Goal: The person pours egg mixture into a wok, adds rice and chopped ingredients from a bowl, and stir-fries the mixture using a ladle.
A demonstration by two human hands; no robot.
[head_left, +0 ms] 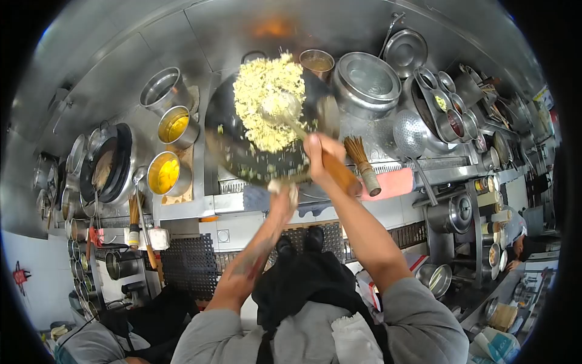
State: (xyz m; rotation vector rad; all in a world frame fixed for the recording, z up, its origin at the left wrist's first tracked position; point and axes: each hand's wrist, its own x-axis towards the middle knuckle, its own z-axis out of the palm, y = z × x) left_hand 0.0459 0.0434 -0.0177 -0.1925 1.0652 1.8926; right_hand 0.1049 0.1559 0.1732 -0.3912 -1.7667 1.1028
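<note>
My right hand (321,156) is closed around the wooden handle of a ladle (284,109), whose bowl sits against a mass of yellow fried rice (267,85). The rice is in the air over the far half of a large black wok (227,148), with loose grains scattered across the near half. My left hand (282,199) is closed at the wok's near edge, with a pale folded cloth (293,193) in its grip. The wok looks tilted and slightly blurred.
Left of the wok stand two metal pots of yolk-yellow contents (165,173) and a taller pot (162,88). On the right are a lidded pot (368,82), a bamboo brush (362,167), a perforated skimmer (411,133) and seasoning bowls (451,124). Another person (515,230) is far right.
</note>
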